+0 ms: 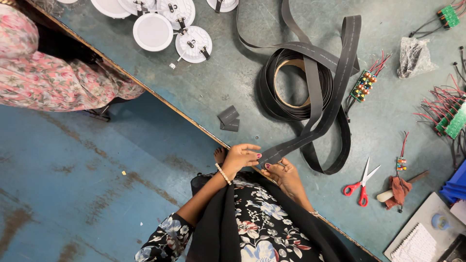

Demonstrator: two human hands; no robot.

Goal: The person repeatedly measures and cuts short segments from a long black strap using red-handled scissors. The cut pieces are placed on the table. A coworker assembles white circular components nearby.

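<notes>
Grey-green worktable [233, 82] with a wooden edge is running diagonally above a worn blue floor [73, 174]. At that edge the left hand [241, 157] is pinching the end of a flat black strap [310, 133], thumb and fingers closing on it. Just beside it, touching the same strap end from below, the right hand [284, 175] is gripping the strap with curled fingers. From the hands the strap is running up and away across the table to a loose coil [296, 85], with further loops trailing beyond toward the table's far side. Just above the left hand, two short cut strap pieces [229, 119] are lying flat, overlapping each other. Well to the right of the right hand, red-handled scissors [361, 182] are lying with blades parted, and beside them a tool wrapped in a brown rag [399, 189] is resting on the table. Small circuit boards with red wires [364, 83] are lying past the coil, and more wired boards [449, 119] are crowding the right edge. A crumpled clear bag [413, 57] is sitting above those. Round white lamp housings [167, 24] are grouped far above the left hand. Another person in a pink floral garment [43, 73] is sitting at the table edge, well apart from both hands.
</notes>
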